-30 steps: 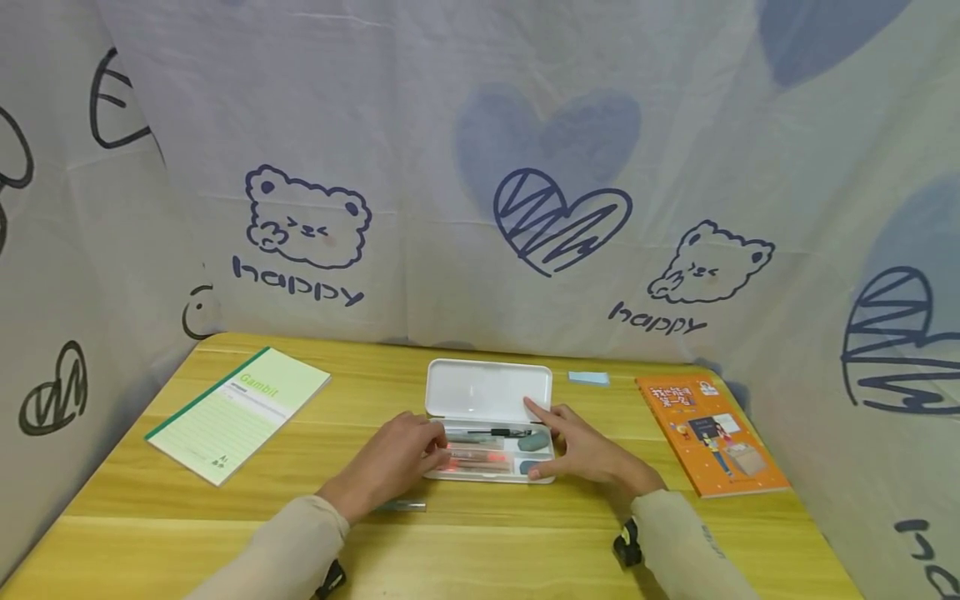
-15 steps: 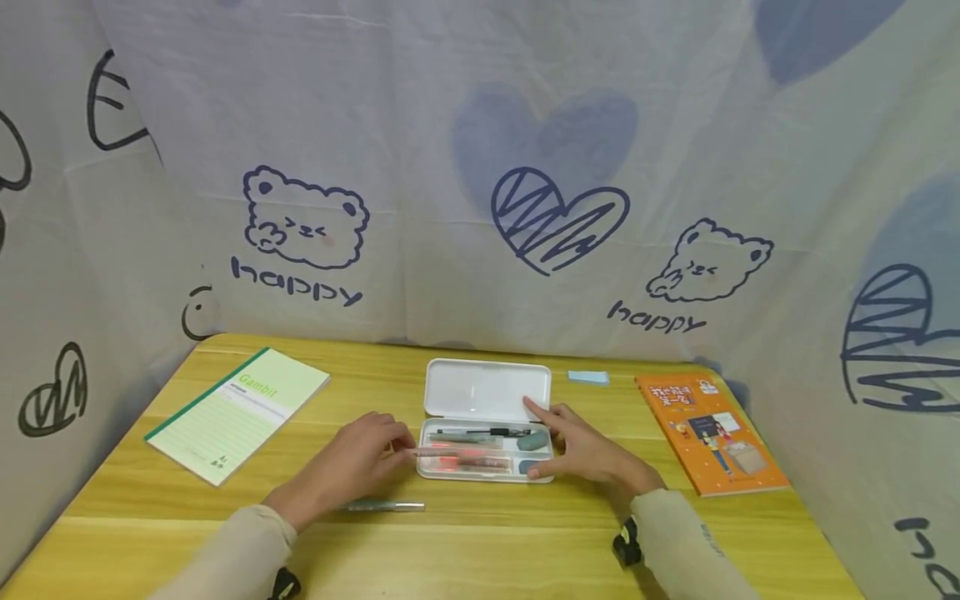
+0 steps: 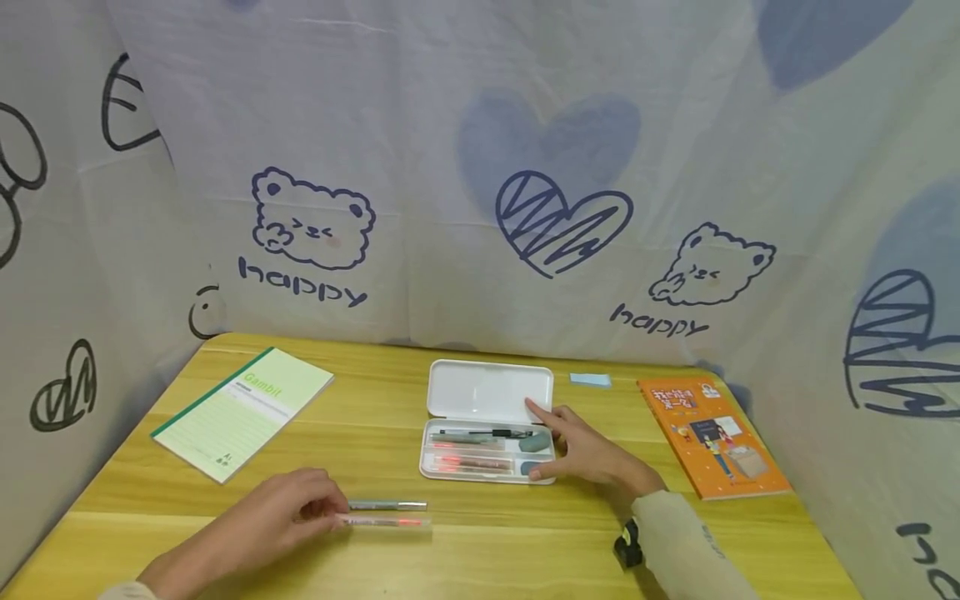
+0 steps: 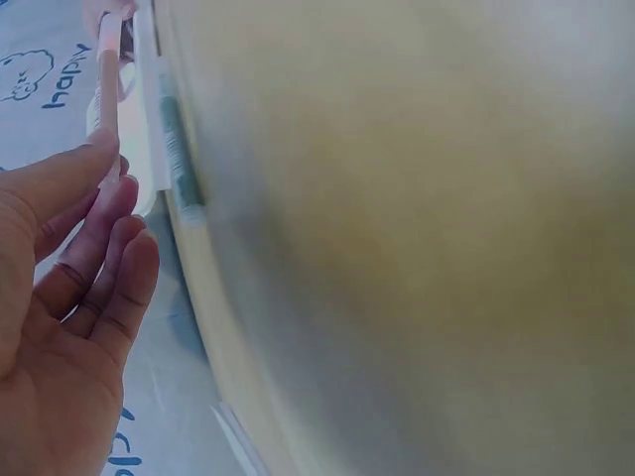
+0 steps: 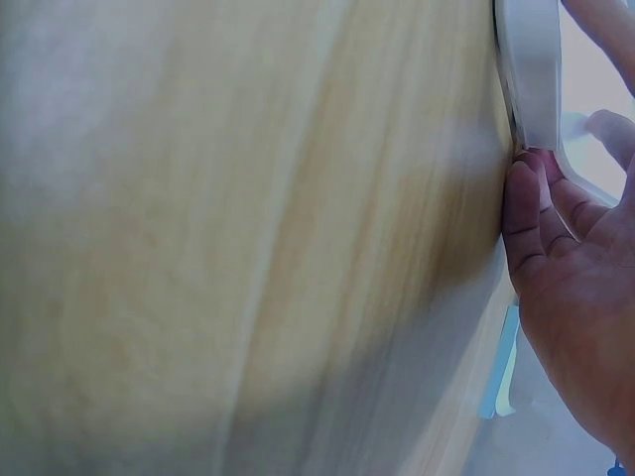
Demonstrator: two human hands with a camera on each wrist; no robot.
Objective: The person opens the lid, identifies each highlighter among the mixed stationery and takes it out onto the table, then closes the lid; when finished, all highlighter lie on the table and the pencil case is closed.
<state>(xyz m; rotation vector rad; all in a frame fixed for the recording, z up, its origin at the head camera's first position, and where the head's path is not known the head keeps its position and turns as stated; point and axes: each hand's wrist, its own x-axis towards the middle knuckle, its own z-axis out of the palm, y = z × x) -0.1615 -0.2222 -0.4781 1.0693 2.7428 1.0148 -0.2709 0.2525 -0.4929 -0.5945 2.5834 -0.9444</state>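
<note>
My left hand pinches a slim, clear pinkish pen by its left end, low over the table. In the left wrist view, thumb and fingertips close on that pen. A grey-green pen lies just beyond it on the table. The white pencil case stands with its lid raised. Inside are a black pen, other clear pens and a grey-green eraser. My right hand grips the case's right end, index finger against the lid, thumb at the near corner.
A pale green notebook lies at the left of the wooden table. An orange book lies at the right. Behind the case is a small light blue piece. A printed cloth hangs around the table.
My left hand has drawn the pinkish pen out of the pencil case and carried it left and nearer, beside the grey-green pen. My right hand has stayed on the case.
</note>
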